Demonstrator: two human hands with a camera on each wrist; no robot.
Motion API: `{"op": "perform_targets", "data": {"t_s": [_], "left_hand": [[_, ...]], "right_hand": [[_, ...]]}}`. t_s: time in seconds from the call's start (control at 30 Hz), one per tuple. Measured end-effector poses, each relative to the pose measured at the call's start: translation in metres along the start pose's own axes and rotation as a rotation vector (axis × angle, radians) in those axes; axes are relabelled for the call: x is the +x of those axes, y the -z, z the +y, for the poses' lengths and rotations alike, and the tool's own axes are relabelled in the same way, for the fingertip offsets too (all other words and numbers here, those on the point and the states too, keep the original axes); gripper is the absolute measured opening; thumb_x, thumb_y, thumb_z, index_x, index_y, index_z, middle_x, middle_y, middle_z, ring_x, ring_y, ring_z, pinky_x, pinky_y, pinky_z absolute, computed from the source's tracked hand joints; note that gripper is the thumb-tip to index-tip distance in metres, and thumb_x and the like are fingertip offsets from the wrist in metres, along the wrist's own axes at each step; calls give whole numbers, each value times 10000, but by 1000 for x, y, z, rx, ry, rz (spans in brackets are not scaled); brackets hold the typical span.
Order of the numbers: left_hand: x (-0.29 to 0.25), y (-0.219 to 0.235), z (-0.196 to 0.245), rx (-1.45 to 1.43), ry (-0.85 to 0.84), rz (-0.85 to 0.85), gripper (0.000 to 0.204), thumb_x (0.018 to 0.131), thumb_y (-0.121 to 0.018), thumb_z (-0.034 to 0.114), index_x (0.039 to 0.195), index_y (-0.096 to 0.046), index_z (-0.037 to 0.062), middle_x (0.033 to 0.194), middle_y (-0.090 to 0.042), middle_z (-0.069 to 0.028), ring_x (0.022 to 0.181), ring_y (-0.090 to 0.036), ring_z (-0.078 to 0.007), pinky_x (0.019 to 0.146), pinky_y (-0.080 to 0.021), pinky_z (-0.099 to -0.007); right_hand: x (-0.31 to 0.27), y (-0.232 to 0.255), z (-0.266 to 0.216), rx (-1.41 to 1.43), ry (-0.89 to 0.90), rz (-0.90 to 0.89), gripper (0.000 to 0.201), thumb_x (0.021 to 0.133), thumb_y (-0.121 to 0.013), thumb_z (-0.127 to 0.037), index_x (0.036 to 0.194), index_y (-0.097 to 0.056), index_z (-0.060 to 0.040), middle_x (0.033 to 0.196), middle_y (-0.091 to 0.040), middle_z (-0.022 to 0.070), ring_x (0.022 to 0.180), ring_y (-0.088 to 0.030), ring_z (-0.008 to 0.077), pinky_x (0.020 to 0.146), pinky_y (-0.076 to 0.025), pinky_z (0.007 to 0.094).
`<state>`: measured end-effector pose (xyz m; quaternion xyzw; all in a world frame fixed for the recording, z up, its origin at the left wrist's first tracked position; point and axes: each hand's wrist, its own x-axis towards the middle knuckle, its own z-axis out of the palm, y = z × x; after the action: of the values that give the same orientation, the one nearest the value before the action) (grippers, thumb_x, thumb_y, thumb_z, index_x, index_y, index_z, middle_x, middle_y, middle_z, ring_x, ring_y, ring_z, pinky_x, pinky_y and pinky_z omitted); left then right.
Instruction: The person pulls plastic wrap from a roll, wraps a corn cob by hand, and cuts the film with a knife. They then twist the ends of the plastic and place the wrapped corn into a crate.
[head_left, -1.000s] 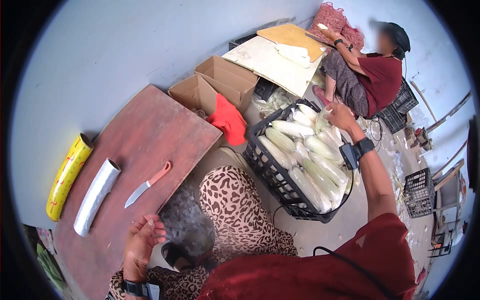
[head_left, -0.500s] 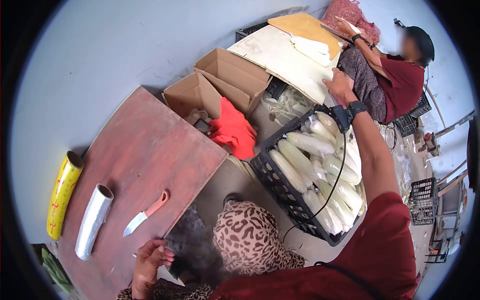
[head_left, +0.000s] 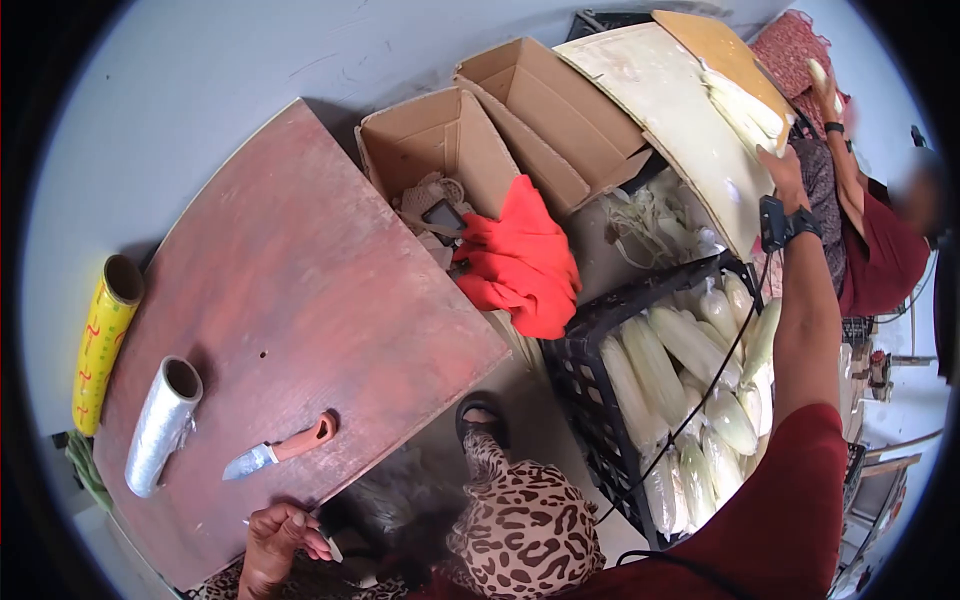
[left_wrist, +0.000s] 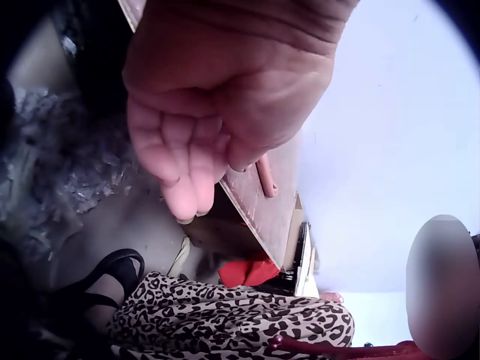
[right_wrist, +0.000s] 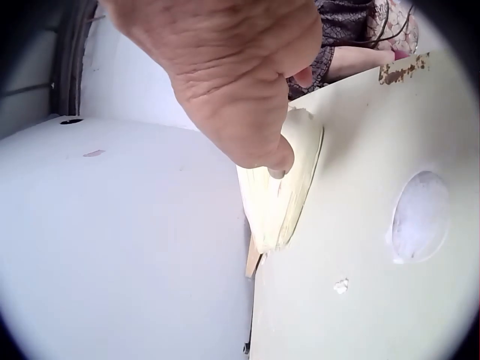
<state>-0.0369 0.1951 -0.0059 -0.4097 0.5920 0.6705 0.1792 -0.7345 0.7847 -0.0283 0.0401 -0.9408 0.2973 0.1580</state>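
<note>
My right hand (head_left: pixel 786 176) reaches to the near end of long white vegetables (head_left: pixel 742 108) on the pale board (head_left: pixel 655 85). In the right wrist view the thumb of my right hand (right_wrist: pixel 232 82) overlaps a white vegetable (right_wrist: pixel 274 206); its other fingers are mostly hidden, and a firm hold is not visible. My left hand (head_left: pixel 276 542), fingers loosely bent and empty, hangs by the front edge of the reddish board (head_left: pixel 300 290). Near it lies a knife (head_left: pixel 290 446) with an orange-brown handle. The left wrist view shows the left hand (left_wrist: pixel 217 90) palm side, holding nothing.
A black crate (head_left: pixel 590 420) holds wrapped pale vegetables (head_left: pixel 690 350). Cardboard boxes (head_left: pixel 550 110) and a red cloth (head_left: pixel 525 265) stand between the boards. Yellow (head_left: pixel 100 345) and clear film rolls (head_left: pixel 160 430) are at left. Another person (head_left: pixel 880 240) sits at upper right, holding a white vegetable.
The head view has shifted toward the pale board. My right hand has moved from above the crate to the white vegetables on that board. My left hand stays near the reddish board's edge.
</note>
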Motion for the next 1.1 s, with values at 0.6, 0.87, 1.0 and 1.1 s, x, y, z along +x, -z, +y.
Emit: {"op": "perform_targets", "data": {"t_s": [0.6,0.87,1.0,1.1], "left_hand": [[2,3,9,-55,100,-40,293,970,-549,239,873,-607,-32,691,-676,-164,590,-679,-247,534,-537,-290],[2,5,13,-58,124,-84,287,972,-542,231,875,-611,-30,697,-673,-155,598,-681,-243,531,-533,-289],[6,9,11,-74,111,-129,271,973,-537,219,873,-607,-23,693,-669,-155,596,-682,-245,525,-531,-280],[5,9,12,-76,84,-158,259,974,-536,209,879,-599,-24,706,-670,-158,608,-686,-246,525,-530,-276]], "right_hand": [[-4,-17,21,-499,-75,63,763,686,-780,-462,1094,-574,149,908,-681,200,753,-671,262,664,-512,336],[-51,4,-47,-241,-380,-345,585,730,-739,-504,859,-657,60,737,-651,113,553,-594,174,457,-432,326],[-116,17,-107,374,-486,-229,298,804,-767,-203,851,-626,55,712,-632,81,509,-567,110,395,-411,213],[-162,38,-147,554,-448,-259,286,842,-722,-174,978,-607,49,846,-644,80,601,-626,130,449,-471,195]]}}
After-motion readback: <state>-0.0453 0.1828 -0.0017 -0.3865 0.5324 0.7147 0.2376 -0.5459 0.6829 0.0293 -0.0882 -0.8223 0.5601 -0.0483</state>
